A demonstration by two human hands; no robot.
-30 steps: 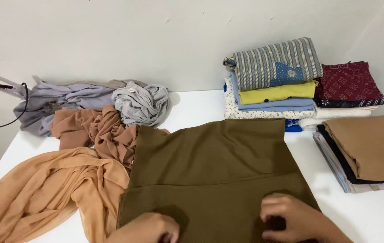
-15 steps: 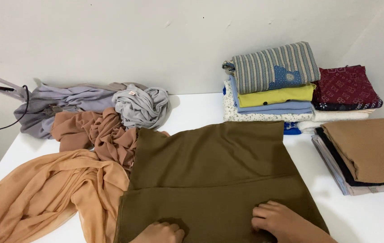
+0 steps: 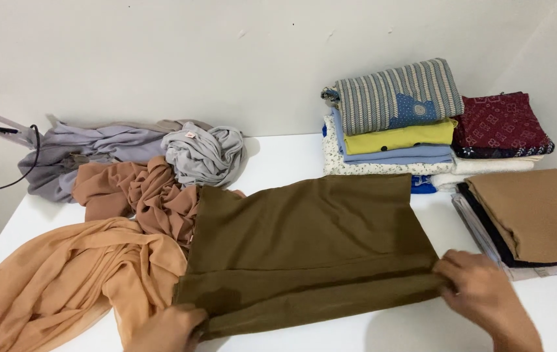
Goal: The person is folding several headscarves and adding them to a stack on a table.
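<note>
Both hands point(image 3: 167, 329) point(image 3: 481, 290) have spread to the olive cloth's point(image 3: 304, 241) corners.

We see one small label point(image 3: 191, 135), a pale square tag with an orange mark, on the grey crumpled cloth point(image 3: 205, 154) left of centre.

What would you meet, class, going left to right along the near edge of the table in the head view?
Peach scarf → left hand → olive-brown cloth → right hand → tan folded cloth on the right-hand stack.
</note>
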